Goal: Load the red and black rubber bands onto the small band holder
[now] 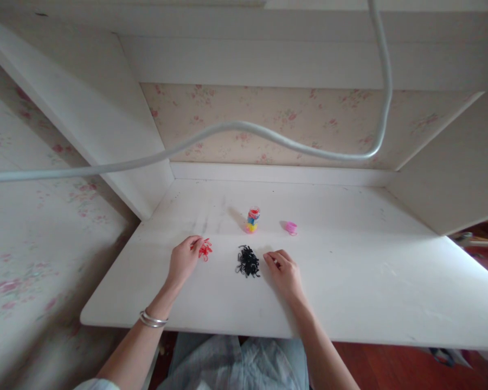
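Left hand [184, 261] is at the red bands [205, 249], toward the counter's [370, 281] left edge; right hand [285, 273] is beside the black bands [249, 262]. Whether either grips anything, I cannot tell. Two colours lie piled apart; others apparently remain in the jar [253, 213], nearer the back edge.

The left hand [183, 261] reaches slightly farther forward than the right hand [287, 275], and the two are well apart. The left hand's fingers are bent, their tips drawn close to the thumb and turned toward the right hand. The right hand lies back upward, fingers curled, its thumb side facing the left hand; how tightly either grips is too small to tell. Behind the hands, the bare left forearm [130, 352] and right forearm [323, 346] spread outward, the lap [231, 365] between them.
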Available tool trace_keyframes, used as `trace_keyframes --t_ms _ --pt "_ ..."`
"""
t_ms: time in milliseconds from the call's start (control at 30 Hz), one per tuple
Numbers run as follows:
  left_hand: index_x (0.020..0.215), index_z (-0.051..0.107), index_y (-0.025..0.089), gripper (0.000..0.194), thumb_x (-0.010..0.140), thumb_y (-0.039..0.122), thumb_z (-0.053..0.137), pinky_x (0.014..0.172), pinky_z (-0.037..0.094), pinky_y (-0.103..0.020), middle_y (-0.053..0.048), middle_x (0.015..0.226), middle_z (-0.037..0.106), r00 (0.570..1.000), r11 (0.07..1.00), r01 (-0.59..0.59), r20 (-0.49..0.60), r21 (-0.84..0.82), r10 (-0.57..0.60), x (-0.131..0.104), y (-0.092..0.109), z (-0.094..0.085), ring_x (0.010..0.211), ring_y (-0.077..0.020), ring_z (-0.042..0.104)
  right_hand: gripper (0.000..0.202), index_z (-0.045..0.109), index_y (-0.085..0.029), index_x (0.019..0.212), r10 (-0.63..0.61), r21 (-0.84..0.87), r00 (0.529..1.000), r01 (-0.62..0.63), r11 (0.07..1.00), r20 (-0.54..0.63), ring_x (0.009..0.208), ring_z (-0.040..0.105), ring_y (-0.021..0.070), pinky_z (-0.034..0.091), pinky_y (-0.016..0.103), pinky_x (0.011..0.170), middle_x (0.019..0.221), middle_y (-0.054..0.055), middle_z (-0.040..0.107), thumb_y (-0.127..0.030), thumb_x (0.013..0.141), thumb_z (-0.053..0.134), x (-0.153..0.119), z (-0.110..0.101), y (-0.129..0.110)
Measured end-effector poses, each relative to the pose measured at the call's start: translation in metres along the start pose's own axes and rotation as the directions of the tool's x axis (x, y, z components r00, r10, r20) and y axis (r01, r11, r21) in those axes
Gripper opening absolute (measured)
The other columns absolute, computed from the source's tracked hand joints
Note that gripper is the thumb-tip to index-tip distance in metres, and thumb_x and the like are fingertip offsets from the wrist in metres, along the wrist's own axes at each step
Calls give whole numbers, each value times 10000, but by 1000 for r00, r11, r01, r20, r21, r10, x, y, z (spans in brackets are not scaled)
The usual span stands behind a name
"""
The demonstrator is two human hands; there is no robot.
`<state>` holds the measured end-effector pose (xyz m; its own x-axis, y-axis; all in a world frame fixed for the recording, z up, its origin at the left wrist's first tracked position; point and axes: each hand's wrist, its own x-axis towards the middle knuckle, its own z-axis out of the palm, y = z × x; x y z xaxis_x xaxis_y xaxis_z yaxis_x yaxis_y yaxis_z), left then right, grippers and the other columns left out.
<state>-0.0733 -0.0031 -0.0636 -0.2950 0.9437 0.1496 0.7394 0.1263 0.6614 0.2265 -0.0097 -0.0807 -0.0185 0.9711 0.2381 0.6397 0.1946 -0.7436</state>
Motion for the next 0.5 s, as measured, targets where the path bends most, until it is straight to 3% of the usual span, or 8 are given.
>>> trace_keyframes --t_ms 200,500 --pt "980 630 196 271 850 406 518 786 534 -296 -53 942 724 1000 997 14 -11 -77 -15 1 -2 1 841 -165 682 373 708 -223 845 5 -8 1000 -5 1000 3 601 568 115 450 245 644 868 36 657 -488 897 450 -1 0 -1" --pt "956 649 221 247 857 395 505 782 536 -319 -27 930 728 1000 1000 -5 6 -19 6 1 6 -4 813 -175 685 381 701 -215 839 2 -25 1000 -2 1000 7 626 566 99 429 213 640 865 29 650 -475 907 431 -1 1 0"
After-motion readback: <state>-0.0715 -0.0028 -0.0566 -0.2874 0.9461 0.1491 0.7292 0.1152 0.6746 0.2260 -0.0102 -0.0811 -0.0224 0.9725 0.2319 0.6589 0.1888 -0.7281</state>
